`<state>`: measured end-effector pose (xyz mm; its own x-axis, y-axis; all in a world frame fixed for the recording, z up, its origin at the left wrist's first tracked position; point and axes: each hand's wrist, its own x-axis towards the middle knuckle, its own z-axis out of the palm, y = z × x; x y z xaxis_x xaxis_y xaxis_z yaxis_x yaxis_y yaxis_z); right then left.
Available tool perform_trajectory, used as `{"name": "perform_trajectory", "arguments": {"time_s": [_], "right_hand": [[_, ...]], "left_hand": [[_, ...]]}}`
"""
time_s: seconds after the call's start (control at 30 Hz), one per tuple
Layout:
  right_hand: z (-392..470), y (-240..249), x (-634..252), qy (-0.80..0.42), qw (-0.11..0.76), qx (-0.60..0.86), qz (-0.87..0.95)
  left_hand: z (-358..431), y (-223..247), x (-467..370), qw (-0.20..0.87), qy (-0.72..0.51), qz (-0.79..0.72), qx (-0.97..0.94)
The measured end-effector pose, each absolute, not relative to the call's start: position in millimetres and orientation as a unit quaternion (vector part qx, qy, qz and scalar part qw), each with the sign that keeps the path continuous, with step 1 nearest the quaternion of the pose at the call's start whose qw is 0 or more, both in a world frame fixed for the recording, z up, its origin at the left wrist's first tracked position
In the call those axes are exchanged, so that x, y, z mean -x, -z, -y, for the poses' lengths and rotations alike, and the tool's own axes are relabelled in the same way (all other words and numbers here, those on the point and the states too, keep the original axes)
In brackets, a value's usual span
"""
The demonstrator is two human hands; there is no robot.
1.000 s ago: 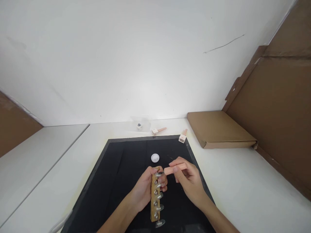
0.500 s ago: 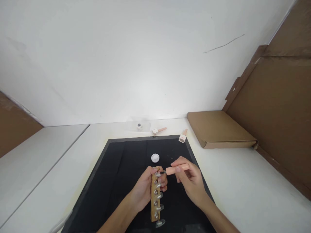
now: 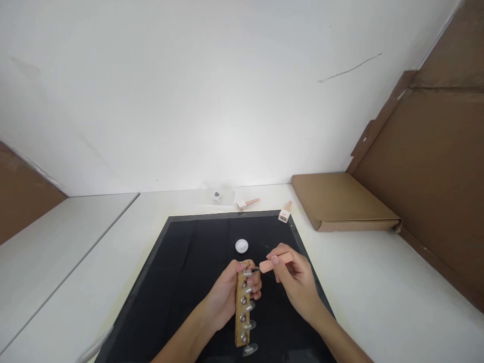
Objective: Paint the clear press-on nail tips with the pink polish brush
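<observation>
My left hand (image 3: 222, 296) is wrapped around the upper end of a narrow wooden strip (image 3: 239, 330), which lies lengthwise towards me. Along the strip runs a row of silvery metal balls, and several clear false nail tips (image 3: 250, 306) stick out to its right. In my right hand (image 3: 298, 285) is a nail polish brush (image 3: 278, 262), pinched by its peach handle between thumb and fingers. Its dark bristles point left and are at the topmost nail tip (image 3: 247, 273); whether they touch it is hard to see.
A small white dish (image 3: 241, 246) rests on the black mat (image 3: 204, 242) beyond my hands. Behind it are two square bottles with peach handles, one bottle (image 3: 242, 205) and another bottle (image 3: 284, 216), and a clear plastic tray (image 3: 227, 196). A flat cardboard box (image 3: 344, 199) lies at right.
The brush handle has tilted slightly, its bristle end a little lower and further right. The wooden strip has shifted very slightly right. Both hands keep their grip.
</observation>
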<state>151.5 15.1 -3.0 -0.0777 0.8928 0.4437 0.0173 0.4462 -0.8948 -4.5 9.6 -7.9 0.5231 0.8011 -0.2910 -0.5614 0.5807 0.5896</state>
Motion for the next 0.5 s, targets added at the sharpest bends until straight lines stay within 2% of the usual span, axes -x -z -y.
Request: {"name": "perform_trajectory", "arguments": {"time_s": [0.2, 0.5], "right_hand": [[-15.6, 3.2, -152.6, -0.380, 0.598, 0.354, 0.610], [-15.4, -4.9, -153.6, -0.420, 0.543, 0.319, 0.654]], "left_hand": [[-10.0, 9.2, 6.7, 0.849, -0.403, -0.263, -0.219], [-10.4, 3.6, 4.6, 0.836, -0.402, -0.307, -0.214]]}}
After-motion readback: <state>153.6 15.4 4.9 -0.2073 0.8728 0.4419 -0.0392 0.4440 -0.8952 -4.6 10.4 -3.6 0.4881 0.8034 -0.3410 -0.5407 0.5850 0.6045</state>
